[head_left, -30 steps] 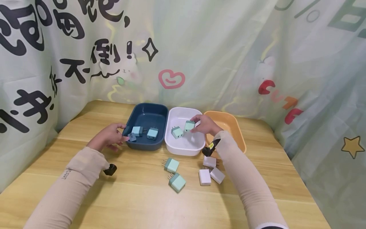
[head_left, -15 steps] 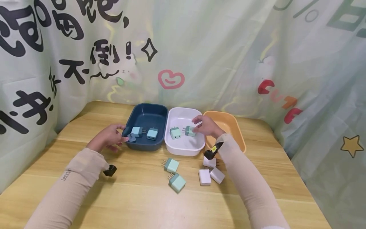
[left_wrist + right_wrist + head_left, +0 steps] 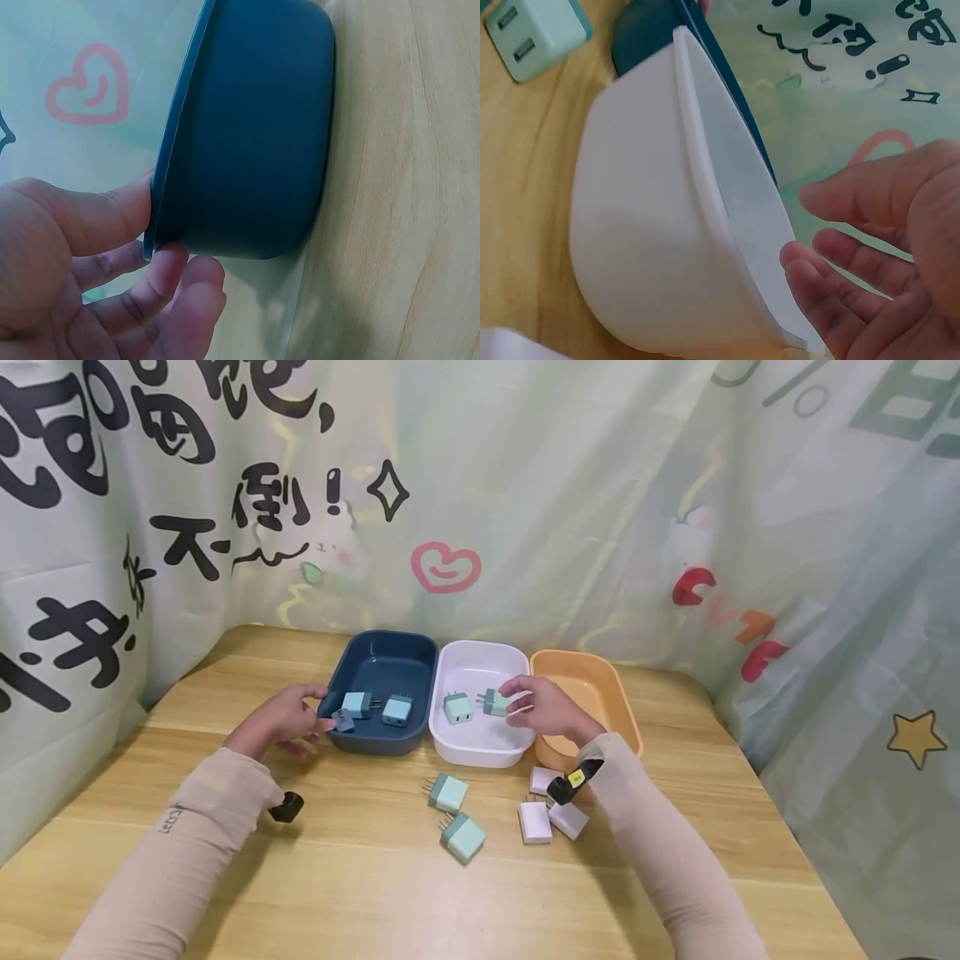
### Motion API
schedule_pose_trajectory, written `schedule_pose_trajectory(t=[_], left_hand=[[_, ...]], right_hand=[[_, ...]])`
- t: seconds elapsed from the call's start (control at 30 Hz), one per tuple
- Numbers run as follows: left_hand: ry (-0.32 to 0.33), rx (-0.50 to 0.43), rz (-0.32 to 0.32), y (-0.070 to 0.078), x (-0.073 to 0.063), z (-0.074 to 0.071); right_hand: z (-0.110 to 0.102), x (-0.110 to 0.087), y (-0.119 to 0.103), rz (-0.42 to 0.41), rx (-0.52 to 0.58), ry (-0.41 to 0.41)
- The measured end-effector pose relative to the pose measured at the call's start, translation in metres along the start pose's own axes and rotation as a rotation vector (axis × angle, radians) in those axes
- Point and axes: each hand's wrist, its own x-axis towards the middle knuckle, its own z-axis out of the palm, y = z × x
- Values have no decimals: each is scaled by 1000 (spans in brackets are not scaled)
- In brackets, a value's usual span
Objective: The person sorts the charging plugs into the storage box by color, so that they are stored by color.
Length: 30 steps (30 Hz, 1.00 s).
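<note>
My left hand (image 3: 291,718) pinches the left rim of the dark blue bin (image 3: 255,127), thumb on the edge and fingers beneath. Inside that bin lie light blue chargers (image 3: 357,705) and a small darker blue charger (image 3: 342,720). Over the right side of the white bin (image 3: 480,752) hovers my right hand (image 3: 551,706), fingers loosely bent with nothing held. Two green chargers sit in the white bin: one (image 3: 457,707) at the left, and another (image 3: 493,702) partly hidden by the right fingertips. In the right wrist view the hand (image 3: 877,247) is apart from the bin's rim.
An orange bin (image 3: 600,681) stands right of the white one, partly behind the right hand. On the wooden table in front lie two green chargers (image 3: 462,837) and several white chargers (image 3: 535,822). A printed curtain (image 3: 570,510) hangs behind the table.
My right hand has let go of a green charger, which now lies in the white bin. Since then the hand has shifted slightly right and nearer. The left hand keeps its place on the rim.
</note>
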Motion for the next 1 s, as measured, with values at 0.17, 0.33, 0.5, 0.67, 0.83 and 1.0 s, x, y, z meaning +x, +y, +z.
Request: schedule_pose_trajectory(t=[0.17,0.33,0.5,0.67,0.83,1.0], left_hand=[[-2,5,-1,-1,0,0],[-1,3,-4,-1,0,1],[2,-1,-7,-3,2,1],[3,-2,0,-3,1,0],[5,5,2,-2,1,0],[6,9,-2,-1,1,0]], right_hand=[[5,-12,-3,-76,29,-49],[10,-22,-4,-132,56,-85],[16,-30,-5,-151,86,-109],[21,-37,-5,-138,100,-160],[26,-43,-6,-149,145,-202],[29,-51,-8,-166,173,-234]])
